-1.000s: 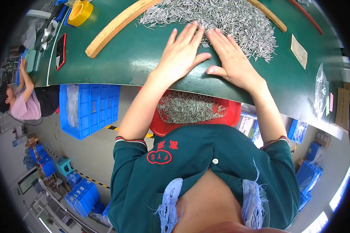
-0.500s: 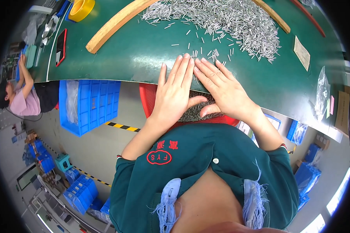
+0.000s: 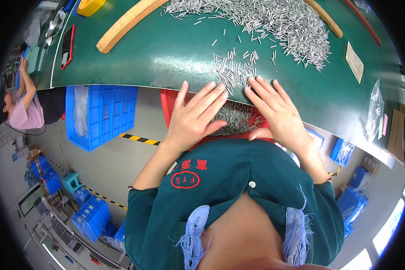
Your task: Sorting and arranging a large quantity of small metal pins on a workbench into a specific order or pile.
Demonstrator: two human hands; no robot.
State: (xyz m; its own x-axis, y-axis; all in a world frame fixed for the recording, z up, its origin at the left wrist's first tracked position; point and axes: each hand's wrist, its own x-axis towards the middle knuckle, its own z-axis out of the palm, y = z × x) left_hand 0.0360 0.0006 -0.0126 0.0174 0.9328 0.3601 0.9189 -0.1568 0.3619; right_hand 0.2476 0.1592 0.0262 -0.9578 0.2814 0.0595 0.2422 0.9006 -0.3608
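Note:
A cluster of small metal pins point(image 3: 231, 74) lies near the front edge of the green table point(image 3: 135, 67). My left hand point(image 3: 193, 112) is at the cluster's left side, palm down, fingers stretched and apart. On its right side, my right hand point(image 3: 276, 112) is also open, fingertips at the table edge by the pins. Below the edge, between my hands, a red basket point(image 3: 168, 105) holds many more pins point(image 3: 236, 118). A large pile of pins point(image 3: 283, 27) spreads over the far part of the table.
Wooden bars point(image 3: 126, 29) flank the pile. A phone with a red edge point(image 3: 67, 47) and yellow tape point(image 3: 90, 6) lie at the left. A paper card point(image 3: 354, 62) and a plastic bag point(image 3: 373, 110) lie at the right. Blue crates point(image 3: 105, 114) stand left; another person point(image 3: 27, 108) works beyond.
My hands have moved apart and back toward the table edge. The cluster of pins now shows between them, closer to the edge; the basket's contents are more visible.

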